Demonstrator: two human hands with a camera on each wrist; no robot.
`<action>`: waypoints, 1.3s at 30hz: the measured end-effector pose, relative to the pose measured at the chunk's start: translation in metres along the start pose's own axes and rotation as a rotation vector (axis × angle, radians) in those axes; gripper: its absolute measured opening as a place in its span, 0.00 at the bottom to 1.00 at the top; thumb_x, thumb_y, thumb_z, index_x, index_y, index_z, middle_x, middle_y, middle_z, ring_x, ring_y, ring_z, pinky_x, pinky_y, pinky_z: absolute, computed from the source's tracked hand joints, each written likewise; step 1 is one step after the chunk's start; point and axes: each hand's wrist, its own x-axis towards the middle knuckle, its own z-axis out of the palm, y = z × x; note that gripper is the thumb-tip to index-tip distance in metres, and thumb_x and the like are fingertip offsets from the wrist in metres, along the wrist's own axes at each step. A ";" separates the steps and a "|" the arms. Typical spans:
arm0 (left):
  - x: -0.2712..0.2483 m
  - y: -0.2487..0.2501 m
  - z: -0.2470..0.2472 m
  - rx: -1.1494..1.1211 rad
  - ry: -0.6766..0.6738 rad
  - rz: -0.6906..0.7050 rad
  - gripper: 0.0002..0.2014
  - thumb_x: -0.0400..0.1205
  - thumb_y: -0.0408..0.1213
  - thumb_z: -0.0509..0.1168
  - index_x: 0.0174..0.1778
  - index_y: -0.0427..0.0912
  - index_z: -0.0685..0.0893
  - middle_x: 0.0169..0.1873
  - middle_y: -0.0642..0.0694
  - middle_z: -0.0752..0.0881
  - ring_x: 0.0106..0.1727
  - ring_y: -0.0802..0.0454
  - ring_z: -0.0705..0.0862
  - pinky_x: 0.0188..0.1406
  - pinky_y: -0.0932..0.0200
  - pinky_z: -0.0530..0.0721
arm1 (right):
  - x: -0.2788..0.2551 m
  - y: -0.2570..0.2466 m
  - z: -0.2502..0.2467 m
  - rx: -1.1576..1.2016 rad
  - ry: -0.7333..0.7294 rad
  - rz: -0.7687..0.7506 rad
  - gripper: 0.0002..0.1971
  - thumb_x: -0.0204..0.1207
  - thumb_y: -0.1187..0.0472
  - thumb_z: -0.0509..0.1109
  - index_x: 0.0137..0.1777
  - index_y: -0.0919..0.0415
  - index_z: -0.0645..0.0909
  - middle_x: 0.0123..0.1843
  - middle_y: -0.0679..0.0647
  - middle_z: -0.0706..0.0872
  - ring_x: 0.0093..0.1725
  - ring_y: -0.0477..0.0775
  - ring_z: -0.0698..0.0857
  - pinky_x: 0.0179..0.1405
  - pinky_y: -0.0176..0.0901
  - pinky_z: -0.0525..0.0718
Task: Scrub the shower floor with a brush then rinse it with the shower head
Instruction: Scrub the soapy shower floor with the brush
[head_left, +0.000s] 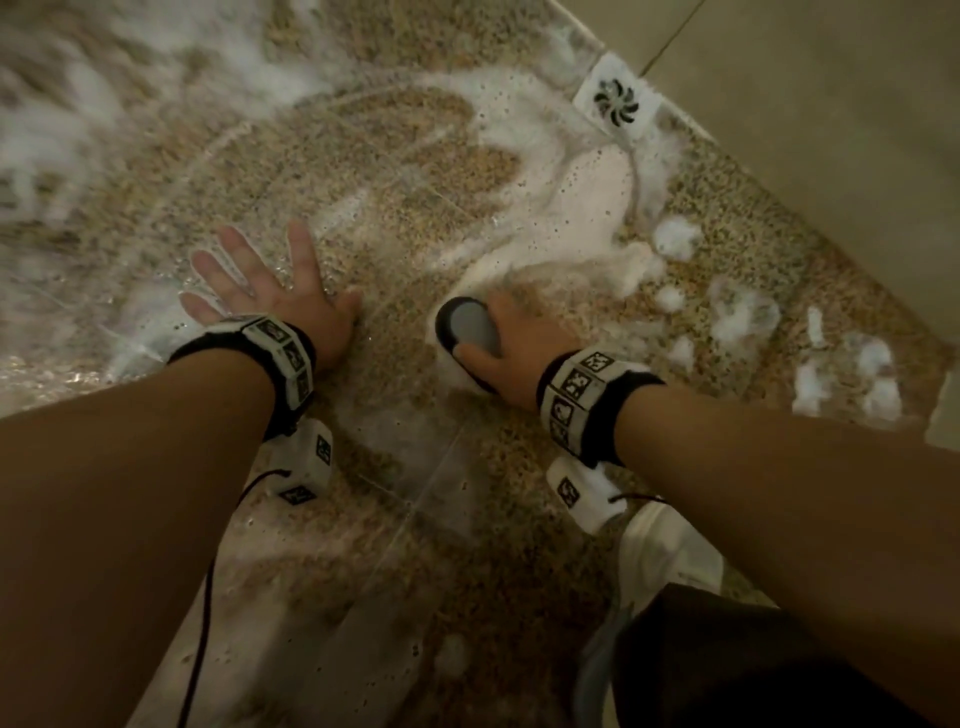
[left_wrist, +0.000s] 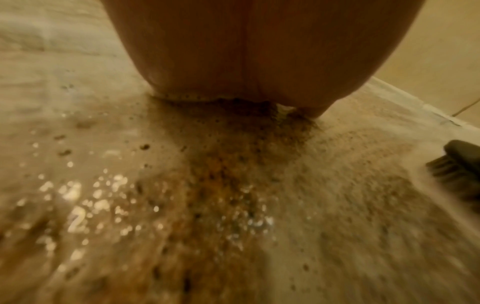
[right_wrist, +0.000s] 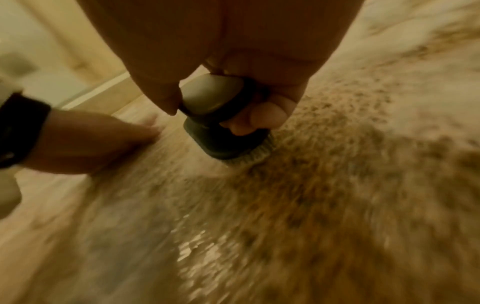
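My right hand (head_left: 511, 345) grips a dark scrub brush (head_left: 465, 332) with a grey top, bristles down on the speckled brown shower floor (head_left: 395, 171). In the right wrist view the fingers (right_wrist: 255, 118) curl round the brush (right_wrist: 218, 131) and its bristles press on the wet tiles. My left hand (head_left: 262, 280) lies flat on the floor to the left of the brush, fingers spread. In the left wrist view the heel of the left hand (left_wrist: 246, 72) rests on the wet floor and the brush (left_wrist: 457, 164) shows at the right edge. No shower head is in view.
White foam (head_left: 587, 208) covers the floor ahead and to the left. A white square drain (head_left: 618, 101) sits at the far right by the beige wall (head_left: 831, 104). A white shoe (head_left: 660, 551) and a dark trouser leg (head_left: 727, 660) are at the lower right.
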 end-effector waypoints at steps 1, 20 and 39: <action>0.002 -0.001 0.000 0.001 -0.001 -0.002 0.45 0.81 0.78 0.43 0.84 0.66 0.22 0.84 0.36 0.20 0.85 0.24 0.25 0.81 0.17 0.35 | 0.003 0.002 -0.006 -0.044 -0.015 -0.049 0.34 0.82 0.36 0.64 0.82 0.54 0.62 0.64 0.55 0.81 0.54 0.61 0.84 0.49 0.51 0.84; -0.004 0.001 0.001 -0.006 0.013 -0.016 0.45 0.83 0.76 0.48 0.84 0.68 0.24 0.84 0.37 0.19 0.86 0.26 0.24 0.82 0.21 0.33 | 0.073 0.015 -0.108 0.041 0.211 0.027 0.29 0.82 0.40 0.67 0.76 0.57 0.72 0.59 0.55 0.80 0.53 0.59 0.79 0.48 0.45 0.71; -0.003 -0.001 -0.002 0.012 -0.009 0.000 0.44 0.83 0.76 0.45 0.84 0.68 0.23 0.84 0.38 0.19 0.86 0.26 0.24 0.83 0.20 0.34 | 0.002 -0.015 -0.014 -0.013 0.012 -0.154 0.30 0.83 0.39 0.66 0.80 0.52 0.67 0.69 0.56 0.82 0.63 0.60 0.83 0.55 0.46 0.79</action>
